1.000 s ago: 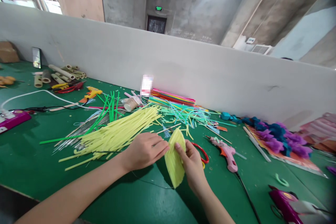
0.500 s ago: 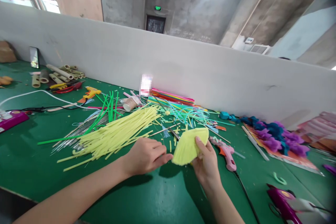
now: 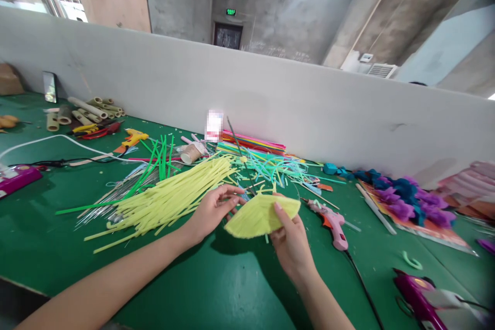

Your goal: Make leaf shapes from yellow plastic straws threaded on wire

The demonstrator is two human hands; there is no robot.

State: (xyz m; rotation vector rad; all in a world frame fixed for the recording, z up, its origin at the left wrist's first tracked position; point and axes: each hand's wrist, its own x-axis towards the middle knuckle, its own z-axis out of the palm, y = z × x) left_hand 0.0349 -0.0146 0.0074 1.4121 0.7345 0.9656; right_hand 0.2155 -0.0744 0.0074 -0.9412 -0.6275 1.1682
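My right hand (image 3: 292, 234) pinches a pale yellow fan-shaped piece (image 3: 259, 216) of fuzzy strips laid side by side, thumb on its front face. At the fan's left edge is my left hand (image 3: 218, 209), fingers bent and apart; some fingertips are hidden by the fan, so contact is unclear. A thin dark rod (image 3: 235, 136) slants up behind the fan, its lower end hidden. Beside my left hand lies a large pile of yellow pipe cleaners (image 3: 174, 193).
To the right lie a pink glue gun (image 3: 334, 227) and purple and blue fuzzy pieces (image 3: 406, 201). Farther left are a yellow glue gun (image 3: 134, 137), pliers (image 3: 102, 129) and bamboo tubes (image 3: 93, 108). Tangled blue-green pipe cleaners (image 3: 278, 165) lie near the white partition (image 3: 270, 98).
The fan has moved left and tilted flatter with my right hand. My left hand has shifted up, its curled fingers now spread. The dark rod stands out higher.
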